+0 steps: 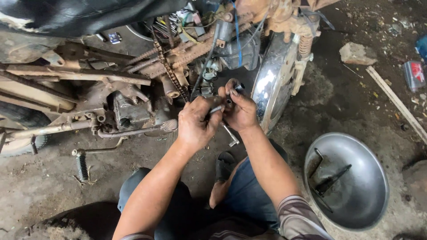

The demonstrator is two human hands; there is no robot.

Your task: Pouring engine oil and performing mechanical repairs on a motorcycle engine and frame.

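Note:
My left hand (195,122) and my right hand (238,109) meet in front of a rusty, stripped motorcycle frame (89,75). A thin metal socket wrench (230,138) sits in my left hand, its bent end hanging below my fingers. Between the fingertips of my right hand is a small dark round part (235,91), pressed against the wrench's tip. A rusty drive chain (171,71) hangs just above and left of my hands. A chrome rear mudguard (273,84) stands directly to the right of them.
A round metal bowl (371,195) with dark tools lies on the dirt floor at right. A kick lever and footpeg (133,132) jut out at left. A stone (357,53), a wooden stick (396,102) and a small can (413,74) lie at far right.

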